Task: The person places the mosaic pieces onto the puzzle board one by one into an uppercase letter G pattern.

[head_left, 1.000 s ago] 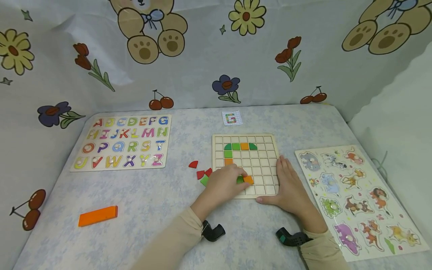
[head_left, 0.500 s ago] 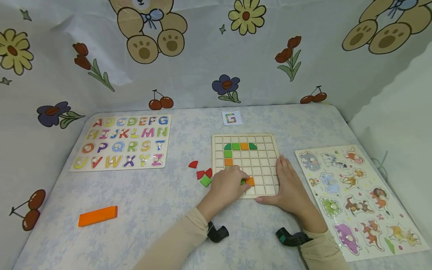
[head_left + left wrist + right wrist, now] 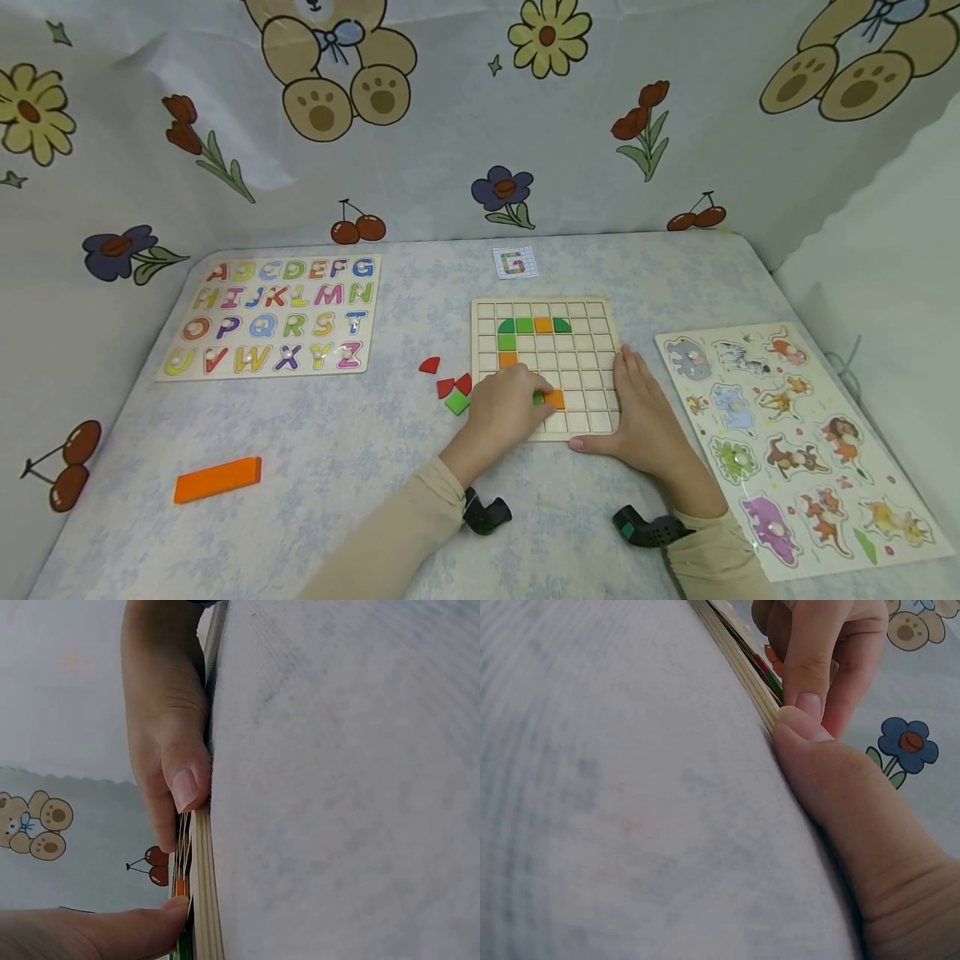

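Pinching a small green tile (image 3: pixel 537 397) with left hand (image 3: pixel 504 410), fingers curled over it, low on the grid board (image 3: pixel 592 321), touching an orange tile (image 3: pixel 555 399) already seated there. Right hand (image 3: pixel 643 408) flat and relaxed on the board's right edge, thumb along the near rim, gripping nothing.

Head view, vs. a second ago: left hand nudged slightly right and up; green tile now mostly hidden under the fingertips, earlier more exposed. Right hand unchanged. Loose green square (image 3: pixel 457 402) beside the board now fully uncovered, earlier partly under the hand. Red pieces (image 3: pixel 454 386) and red quarter-round (image 3: pixel 430 365) just left of the board, same spots. Placed tiles at top of grid: green, orange, green arc. Pattern card (image 3: pixel 515 262) showing a G beyond the board. Alphabet puzzle (image 3: pixel 273 317) well to the left, animal puzzle (image 3: pixel 795 425) just right of the right hand, orange bar (image 3: pixel 217 480) near left front. Left hand blocks the board's lower-left cells.

Left wrist view: board edge-on, right thumb pressed to its rim, left fingertip (image 3: pixel 177 903) on a sliver of orange and green.

Right wrist view: right thumb against board edge, left fingers (image 3: pixel 810 667) curled above the board; tile itself not clearly visible.
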The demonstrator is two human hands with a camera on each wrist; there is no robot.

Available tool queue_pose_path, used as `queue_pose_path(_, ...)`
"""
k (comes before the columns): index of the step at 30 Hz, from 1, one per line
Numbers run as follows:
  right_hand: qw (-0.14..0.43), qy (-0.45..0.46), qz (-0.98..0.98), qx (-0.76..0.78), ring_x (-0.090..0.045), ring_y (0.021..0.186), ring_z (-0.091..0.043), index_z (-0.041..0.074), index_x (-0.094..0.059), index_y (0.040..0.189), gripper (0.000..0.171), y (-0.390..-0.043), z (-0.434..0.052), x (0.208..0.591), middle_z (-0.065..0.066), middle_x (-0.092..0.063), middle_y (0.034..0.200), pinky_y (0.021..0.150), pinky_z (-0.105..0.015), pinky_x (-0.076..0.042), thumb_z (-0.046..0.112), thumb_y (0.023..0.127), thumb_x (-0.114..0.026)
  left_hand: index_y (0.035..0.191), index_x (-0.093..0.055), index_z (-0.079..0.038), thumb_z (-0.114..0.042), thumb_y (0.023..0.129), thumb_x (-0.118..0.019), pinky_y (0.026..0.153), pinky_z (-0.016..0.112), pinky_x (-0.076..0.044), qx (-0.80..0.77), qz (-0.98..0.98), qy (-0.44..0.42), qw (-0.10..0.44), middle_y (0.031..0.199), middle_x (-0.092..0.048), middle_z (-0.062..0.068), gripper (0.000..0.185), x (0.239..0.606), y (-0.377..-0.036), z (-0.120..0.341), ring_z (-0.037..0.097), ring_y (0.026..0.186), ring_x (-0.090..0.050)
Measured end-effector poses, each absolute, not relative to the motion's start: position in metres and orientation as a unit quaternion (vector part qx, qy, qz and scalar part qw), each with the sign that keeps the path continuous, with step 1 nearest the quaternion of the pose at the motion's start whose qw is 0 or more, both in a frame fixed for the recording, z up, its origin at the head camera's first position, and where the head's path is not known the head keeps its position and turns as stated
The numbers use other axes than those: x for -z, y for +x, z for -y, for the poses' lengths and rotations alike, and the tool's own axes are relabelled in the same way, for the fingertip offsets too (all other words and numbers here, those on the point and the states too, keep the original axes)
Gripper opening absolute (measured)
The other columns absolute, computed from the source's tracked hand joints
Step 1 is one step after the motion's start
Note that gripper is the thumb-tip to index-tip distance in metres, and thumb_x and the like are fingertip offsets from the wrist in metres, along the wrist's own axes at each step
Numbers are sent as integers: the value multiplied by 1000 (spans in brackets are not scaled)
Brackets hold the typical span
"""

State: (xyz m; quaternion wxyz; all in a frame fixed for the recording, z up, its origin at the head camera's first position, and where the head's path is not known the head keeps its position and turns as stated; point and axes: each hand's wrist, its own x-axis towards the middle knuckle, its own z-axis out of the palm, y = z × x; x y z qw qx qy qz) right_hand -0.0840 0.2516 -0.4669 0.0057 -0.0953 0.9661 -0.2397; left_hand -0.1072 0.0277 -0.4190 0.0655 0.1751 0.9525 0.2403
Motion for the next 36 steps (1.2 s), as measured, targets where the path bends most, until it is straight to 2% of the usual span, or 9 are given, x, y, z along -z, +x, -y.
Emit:
queue_pose_path(6,9,-93,-967,237,-2,154,-42,-4,0,156,150,-84,-252,467,-22,1,165,118,-63,-17,71,57,-83,105,-79,-27,-33,86,-77,45,22,-38,-235,-953,174,79,104,-72,-7,20,418,-108,-28,15,77,-66)
queue_pose_path(10,11,-91,-967,237,-2,154,-42,-4,0,156,148,-84,-252,465,-22,1,165,118,-63,-16,72,58,-82,108,-78,-29,-33,87,-76,44,22,-37,-226,-954,181,77,101,-71,-5,21,418,-107,-27,13,71,-62)
queue_pose_path(13,12,-91,-967,239,-1,154,-41,-4,0,156,148,-84,-251,465,-22,1,165,118,-63,-16,72,59,-82,111,-78,-29,-31,89,-74,46,22,-38,-231,-950,192,81,100,-71,-5,22,418,-106,-24,12,74,-62)
queue_pose_path(18,6,-92,-967,239,-3,153,-42,-5,-1,156,149,-84,-251,467,-24,-1,165,117,-63,-17,72,57,-83,115,-76,-26,-28,90,-72,58,21,-44,-265,-939,198,96,110,-73,-7,25,414,-103,-9,13,98,-66)
queue_pose_path(20,7,-92,-967,238,-3,153,-42,-5,-1,156,150,-85,-251,467,-24,-1,165,118,-63,-17,72,57,-83,117,-74,-25,-28,90,-71,59,21,-45,-275,-938,187,101,117,-72,-7,27,410,-103,1,14,101,-66)
queue_pose_path(23,8,-90,-968,235,-3,154,-42,-4,0,156,152,-85,-251,467,-23,-1,165,118,-63,-17,73,55,-83,122,-70,-24,-28,90,-71,55,24,-44,-284,-941,155,103,121,-71,-4,33,404,-104,20,16,90,-66)
queue_pose_path(26,9,-91,-968,235,-3,153,-42,-3,1,156,152,-85,-252,466,-24,0,165,118,-62,-17,73,55,-83,126,-66,-24,-27,90,-71,51,27,-39,-286,-946,115,103,104,-73,1,36,402,-107,41,16,68,-57)
queue_pose_path(30,15,-90,-967,237,-2,153,-42,-4,1,156,151,-85,-251,465,-24,1,165,118,-62,-16,73,56,-82,123,-65,-26,-27,90,-72,50,28,-34,-280,-953,60,102,75,-63,1,34,407,-108,69,15,57,-48)
queue_pose_path(36,27,-85,-968,233,-1,154,-41,-3,3,156,150,-84,-250,463,-22,3,166,118,-62,-16,75,58,-80,110,-66,-26,-27,87,-75,48,28,-27,-283,-952,25,110,64,-49,1,24,415,-104,93,17,52,-43)
